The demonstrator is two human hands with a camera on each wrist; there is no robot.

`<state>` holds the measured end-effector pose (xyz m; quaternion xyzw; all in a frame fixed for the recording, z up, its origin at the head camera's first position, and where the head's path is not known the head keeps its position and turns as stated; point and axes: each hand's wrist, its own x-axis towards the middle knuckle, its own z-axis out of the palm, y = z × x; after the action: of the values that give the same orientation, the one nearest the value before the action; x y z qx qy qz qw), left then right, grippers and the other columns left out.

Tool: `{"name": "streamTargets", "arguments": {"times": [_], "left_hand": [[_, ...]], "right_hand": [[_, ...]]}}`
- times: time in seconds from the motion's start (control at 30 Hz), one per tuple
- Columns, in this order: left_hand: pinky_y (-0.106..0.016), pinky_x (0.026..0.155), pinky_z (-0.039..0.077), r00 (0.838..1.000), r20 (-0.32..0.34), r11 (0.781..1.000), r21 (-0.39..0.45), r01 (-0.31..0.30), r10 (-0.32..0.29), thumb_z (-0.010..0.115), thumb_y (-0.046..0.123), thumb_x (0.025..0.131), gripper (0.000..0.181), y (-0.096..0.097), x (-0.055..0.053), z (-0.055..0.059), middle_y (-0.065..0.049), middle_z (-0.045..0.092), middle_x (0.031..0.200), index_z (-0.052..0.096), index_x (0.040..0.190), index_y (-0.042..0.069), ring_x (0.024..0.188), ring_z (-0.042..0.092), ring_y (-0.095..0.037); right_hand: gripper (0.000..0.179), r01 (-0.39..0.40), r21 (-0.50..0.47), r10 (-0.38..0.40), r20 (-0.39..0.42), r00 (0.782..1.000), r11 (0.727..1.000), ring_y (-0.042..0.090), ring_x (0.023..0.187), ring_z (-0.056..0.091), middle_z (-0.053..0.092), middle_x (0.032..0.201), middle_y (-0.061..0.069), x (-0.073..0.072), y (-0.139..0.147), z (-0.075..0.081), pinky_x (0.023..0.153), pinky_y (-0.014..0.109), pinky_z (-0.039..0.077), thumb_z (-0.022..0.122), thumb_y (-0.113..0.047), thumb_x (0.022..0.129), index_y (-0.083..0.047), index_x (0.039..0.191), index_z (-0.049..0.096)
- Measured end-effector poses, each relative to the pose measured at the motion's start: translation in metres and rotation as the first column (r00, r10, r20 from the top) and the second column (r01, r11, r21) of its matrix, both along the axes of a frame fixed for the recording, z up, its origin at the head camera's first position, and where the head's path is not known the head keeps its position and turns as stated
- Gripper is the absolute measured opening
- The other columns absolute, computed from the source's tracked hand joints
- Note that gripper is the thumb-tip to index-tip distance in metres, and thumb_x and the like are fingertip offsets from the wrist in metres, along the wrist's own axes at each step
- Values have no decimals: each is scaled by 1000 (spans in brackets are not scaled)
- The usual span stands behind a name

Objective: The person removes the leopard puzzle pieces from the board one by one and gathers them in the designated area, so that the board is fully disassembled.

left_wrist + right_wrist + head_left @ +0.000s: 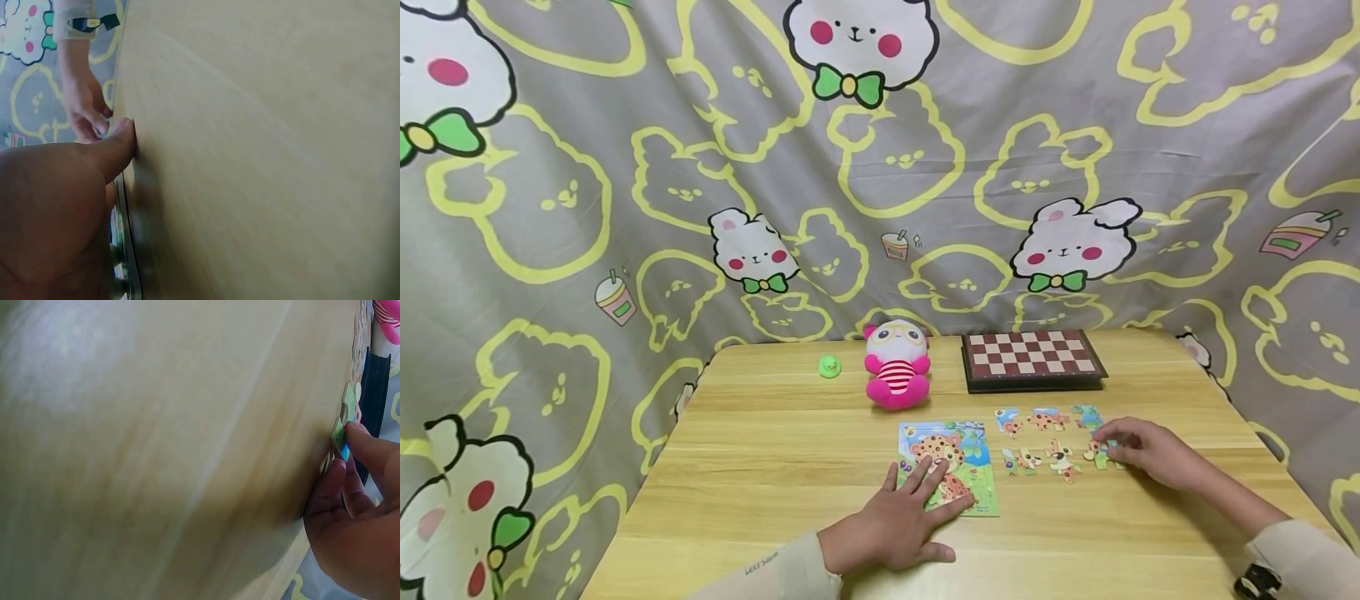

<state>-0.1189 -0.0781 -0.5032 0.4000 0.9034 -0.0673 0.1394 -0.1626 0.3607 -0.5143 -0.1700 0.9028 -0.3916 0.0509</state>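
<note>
The rectangular, leopard-printed board (955, 448), lower centre of the head frame, is seemingly steadied by the flat-spread left hand (904, 518), while 1 green-and-blue jigsaw piece (339, 439) is pinched, presumably for control, by the right hand (1153, 454).

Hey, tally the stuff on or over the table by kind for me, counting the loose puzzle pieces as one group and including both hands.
Toys: 2, a pink stuffed panda and a green duck
Checkered board: 1
Puzzle picture: 1
Group of loose puzzle pieces: 1
Hands: 2, left hand and right hand
Total: 7
</note>
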Motion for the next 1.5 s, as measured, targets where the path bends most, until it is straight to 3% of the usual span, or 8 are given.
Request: {"name": "streamTargets", "arguments": {"times": [0.53,0.77,1.07,1.5], "left_hand": [[-69,117,26,1000,-31,1000,1,2,-2,25,81,94,76,0,1,-2,-6,1,175,-6,159,55,160,7,-31],[-69,117,26,1000,-24,1000,13,3,-2,27,80,95,75,-1,1,-1,-7,2,175,-3,160,55,160,7,-32],[-69,117,26,1000,-21,1000,11,2,-2,28,80,95,75,-1,1,-1,-7,3,175,-2,160,55,160,7,-32],[-69,117,25,1000,-9,1000,13,0,0,27,80,95,74,-1,1,0,-6,2,175,-1,160,55,160,6,-31]], "right_hand": [[20,-6,6,7,-55,998,1000,2,75,53,68,108,12,4,-3,0,61,25,47,69,-3,96,-1,116,72],[23,1,0,-1,24,1000,1000,5,72,53,69,111,13,3,-5,6,60,27,49,68,-6,98,-2,120,71],[25,3,24,-2,-41,999,1000,6,103,66,73,117,14,1,-16,11,78,24,55,73,-10,95,-5,119,73],[27,-80,-55,80,6,997,995,9,88,60,70,118,16,-3,-59,20,66,28,54,70,-10,97,-2,122,71]]}}
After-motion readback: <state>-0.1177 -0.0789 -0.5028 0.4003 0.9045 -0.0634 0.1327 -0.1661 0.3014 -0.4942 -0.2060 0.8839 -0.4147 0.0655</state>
